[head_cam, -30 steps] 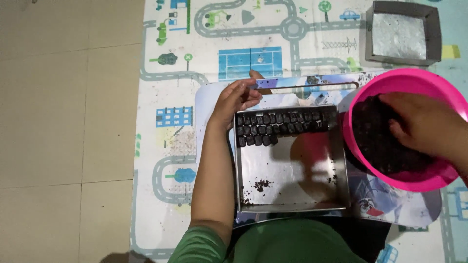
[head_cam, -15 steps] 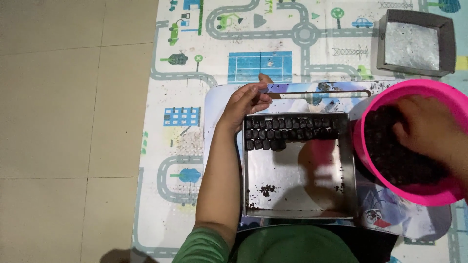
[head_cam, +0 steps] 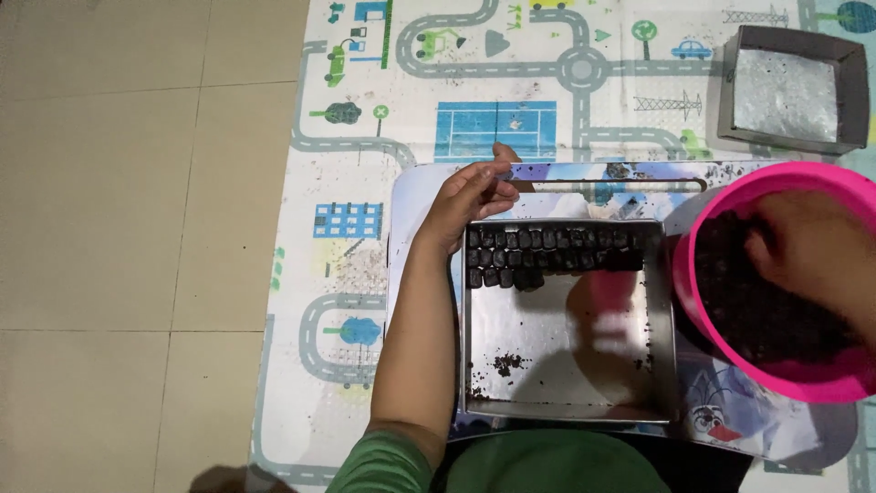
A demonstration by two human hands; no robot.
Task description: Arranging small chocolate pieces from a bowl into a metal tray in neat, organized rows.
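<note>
A shiny metal tray (head_cam: 566, 347) lies in front of me with rows of small dark lumps (head_cam: 552, 248) along its far edge. My left hand (head_cam: 470, 196) rests at the tray's far left corner, fingers curled, touching the rim. On the right, my right hand (head_cam: 808, 251) reaches down into a pink bowl (head_cam: 707, 315) filled with dark crumbly material (head_cam: 757, 315). What its fingers hold is hidden in that material.
The tray sits on a printed lap board (head_cam: 602, 178) over a road-pattern play mat (head_cam: 383, 110). A second square tray lined with foil (head_cam: 789, 91) stands at the far right. Beige floor tiles (head_cam: 128, 237) lie to the left. Dark crumbs (head_cam: 506, 363) dot the tray.
The view has shifted, so everything sits further right in the frame. My right hand stays inside the pink bowl and my left hand stays at the tray's corner.
</note>
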